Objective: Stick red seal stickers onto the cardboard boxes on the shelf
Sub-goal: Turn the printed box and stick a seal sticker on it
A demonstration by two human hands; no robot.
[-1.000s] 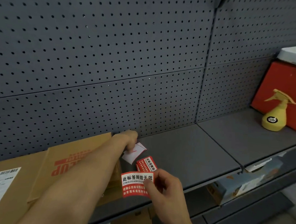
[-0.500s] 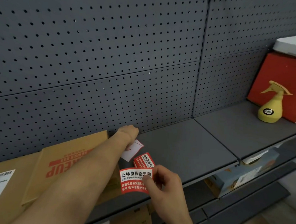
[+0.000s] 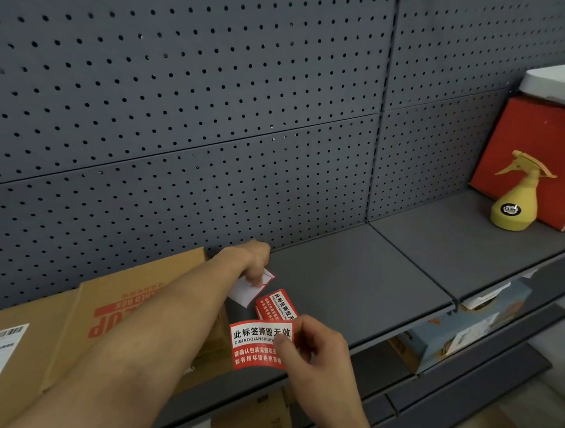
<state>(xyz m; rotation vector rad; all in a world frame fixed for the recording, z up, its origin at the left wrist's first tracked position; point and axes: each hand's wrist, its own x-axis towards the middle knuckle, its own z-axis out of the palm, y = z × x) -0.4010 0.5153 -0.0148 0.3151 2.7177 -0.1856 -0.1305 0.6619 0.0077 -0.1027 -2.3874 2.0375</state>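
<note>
Remaining as before: right hand fingers pinching the red seal sticker, left hand gripping white backing paper.

Middle of frame: I see bare grey shelf running right from my hands, open room to pass there. Left lower frame blocked by cardboard boxes, and my left forearm lies across them. Pegboard back wall closes off the whole upper frame. Far right: yellow spray bottle stands just in front of a red box, taking that corner. Bare shelf between them and my hands.
</note>
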